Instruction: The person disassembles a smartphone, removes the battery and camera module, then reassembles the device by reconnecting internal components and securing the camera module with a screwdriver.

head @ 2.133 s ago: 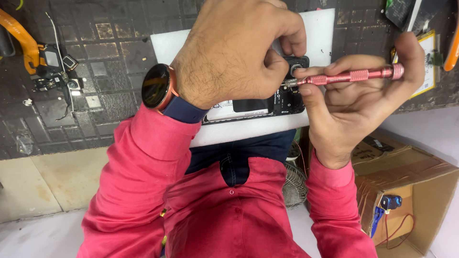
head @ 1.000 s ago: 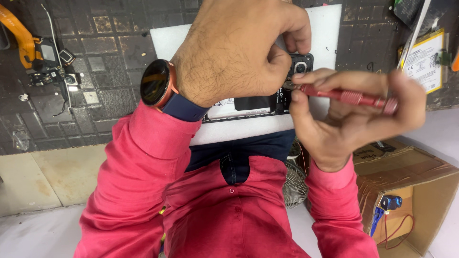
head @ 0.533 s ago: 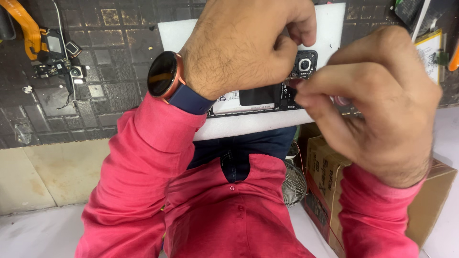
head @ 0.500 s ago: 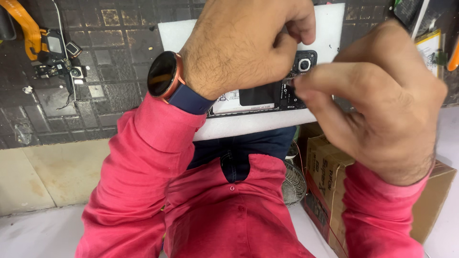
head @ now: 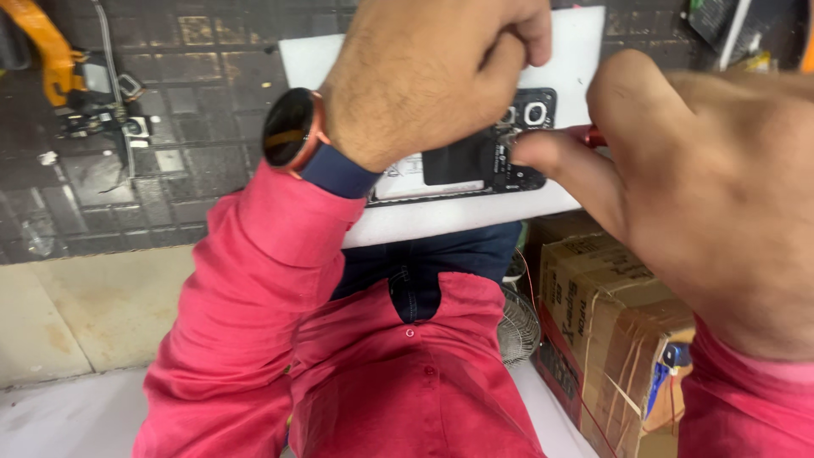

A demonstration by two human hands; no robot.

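Closer than before, the right hand (head: 712, 203) pinched and hid a red screwdriver (head: 595, 136), while the left hand (head: 424, 76) clamped the opened phone (head: 475, 161) beside a cardboard box (head: 602, 314).

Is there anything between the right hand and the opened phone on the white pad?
Nothing visible does. The right hand reaches the opened phone from the right, its fingertip at the camera end, with a red tool showing behind the finger. The left hand rests over the phone from above, not in the right hand's path.

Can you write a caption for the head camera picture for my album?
Left hand steadies an opened phone; right hand works a red screwdriver.
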